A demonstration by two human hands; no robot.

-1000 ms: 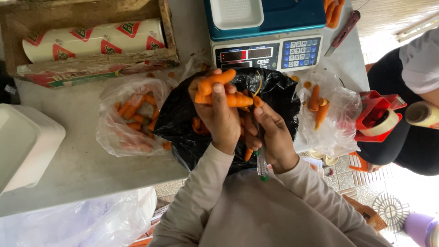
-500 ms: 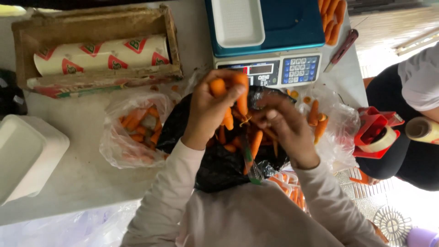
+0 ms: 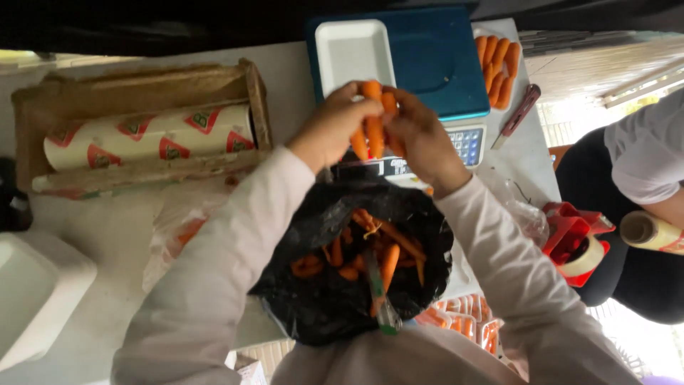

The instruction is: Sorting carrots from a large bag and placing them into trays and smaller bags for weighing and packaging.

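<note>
From the head camera, looking down, both of the person's hands are raised together above a black bag (image 3: 335,299) and in front of a blue scale (image 3: 434,64). The left hand (image 3: 329,128) has its fingers clamped on a small bunch of carrots (image 3: 372,121), which stand roughly upright between the two hands; the right hand (image 3: 422,139) presses against the same bunch from the other side, its fingers closed on it too. The bunch sits just below a white tray (image 3: 354,48) that rests on the left part of the scale's blue top. The black bag lies open at the near edge of the bench (image 3: 121,235), close to the person's chest, with more carrot pieces (image 3: 377,249) and a green-handled tool (image 3: 381,303) lying in it. Left of the hands, a worn wooden box (image 3: 142,89) holds a printed roll of wrap (image 3: 149,137), and a clear plastic bag (image 3: 178,228) with orange pieces lies beside the black bag. A white foam container (image 3: 35,292) sits at the far left. Right of the scale lie a row of carrots (image 3: 499,68) and a dark-handled knife (image 3: 516,114). At the right edge another person's sleeve (image 3: 648,150) shows, with a red tape dispenser (image 3: 577,239) near it
</note>
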